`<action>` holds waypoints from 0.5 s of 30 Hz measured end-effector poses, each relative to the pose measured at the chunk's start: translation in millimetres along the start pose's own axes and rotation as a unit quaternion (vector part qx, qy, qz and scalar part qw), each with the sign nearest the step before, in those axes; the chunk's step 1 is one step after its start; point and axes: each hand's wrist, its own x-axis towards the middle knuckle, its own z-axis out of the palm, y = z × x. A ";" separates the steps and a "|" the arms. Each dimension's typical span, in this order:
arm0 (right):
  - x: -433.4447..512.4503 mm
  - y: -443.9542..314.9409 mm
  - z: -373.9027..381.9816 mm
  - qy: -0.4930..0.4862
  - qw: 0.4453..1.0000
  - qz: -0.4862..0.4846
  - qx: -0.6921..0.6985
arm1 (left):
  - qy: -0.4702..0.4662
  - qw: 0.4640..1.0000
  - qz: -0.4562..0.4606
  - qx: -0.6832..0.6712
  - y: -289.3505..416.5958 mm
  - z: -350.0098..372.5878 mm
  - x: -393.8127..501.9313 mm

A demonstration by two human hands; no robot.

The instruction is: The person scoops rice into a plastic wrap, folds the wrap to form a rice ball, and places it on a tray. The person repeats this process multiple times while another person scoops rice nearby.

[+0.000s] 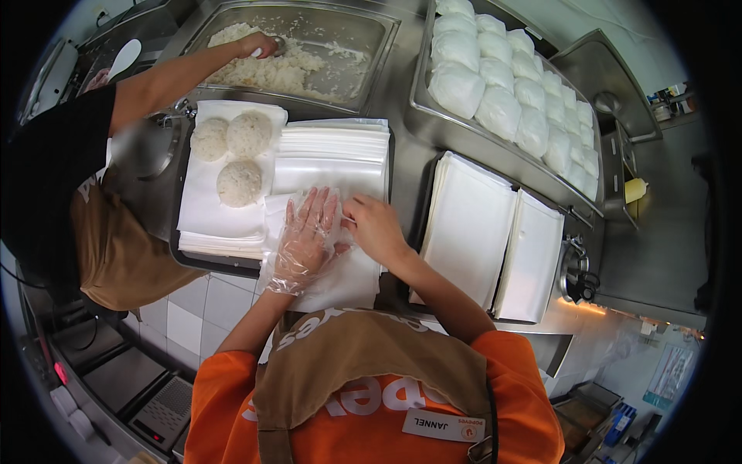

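My left hand [304, 240], in a clear plastic glove, lies flat with its fingers apart on white paper sheets [333, 174] on a dark tray. Close at its right, my bare right hand [371, 223] has its fingers bent by the glove's edge; whether they pinch the plastic or the paper cannot be told. Left of my hands, three round mounds of cooked rice [239, 184] rest on a stack of white paper [217, 217]. A co-worker's hand [261, 45] holds a scoop-like tool, partly hidden, over loose rice [290, 69] in a steel pan [371, 64].
A deep steel pan [464, 124] at the upper right holds many white wrapped bundles [458, 90]. In front of it, another dark tray bears two stacks of white paper [469, 220]. The co-worker [110, 243] stands at the left, an arm reaching across the counter. A yellow bottle [636, 190] is at the far right.
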 end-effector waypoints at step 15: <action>-43.7 -5.3 23.8 0.128 0.968 -0.165 -0.140 | 0.057 0.998 -0.023 -0.017 -30.1 -10.1 -44.5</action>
